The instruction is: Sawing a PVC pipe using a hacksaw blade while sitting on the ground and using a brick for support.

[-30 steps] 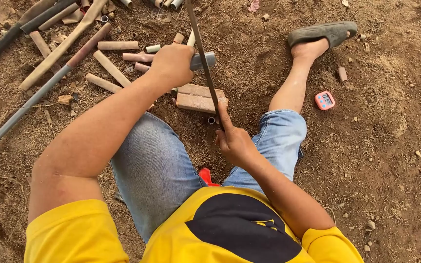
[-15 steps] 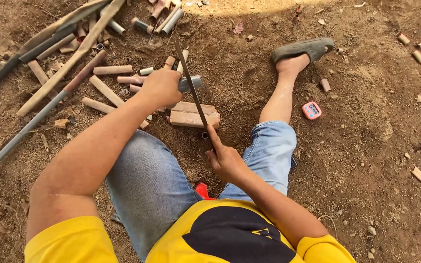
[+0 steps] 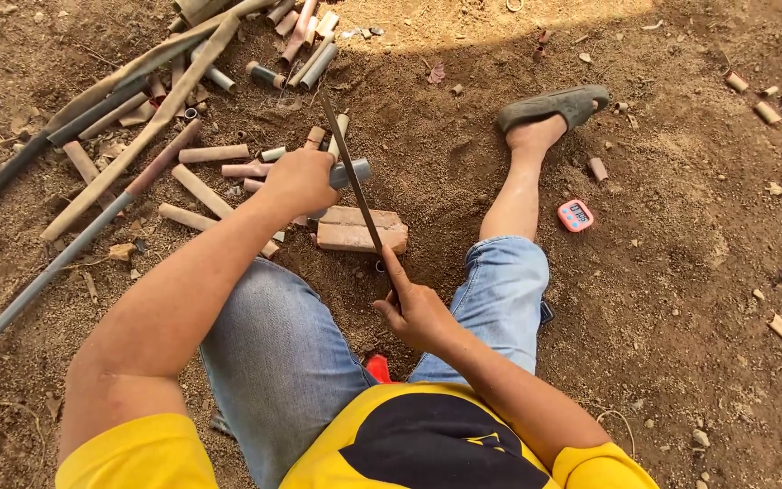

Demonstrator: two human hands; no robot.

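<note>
I sit on bare earth with my legs spread. My left hand [image 3: 299, 179] is closed around a grey pipe [image 3: 351, 172] that rests across a brick [image 3: 361, 230]. My right hand [image 3: 415, 311] grips the near end of a thin dark saw blade [image 3: 351, 175], index finger stretched along it. The blade runs up and away across the pipe, just right of my left hand. A short cut piece of pipe lies on the ground by the brick's near edge.
Long pipes [image 3: 74, 243] and several short cut pieces [image 3: 214, 154] lie scattered at the upper left. A small pink timer [image 3: 576, 215] sits right of my right leg. My sandalled foot [image 3: 554, 105] points up right. More cut bits [image 3: 764, 101] lie far right. A red object [image 3: 378, 367] shows between my thighs.
The blade has slid toward me along the pipe as my right hand pulled back. My view has tipped slightly, so everything sits lower in the frame.
</note>
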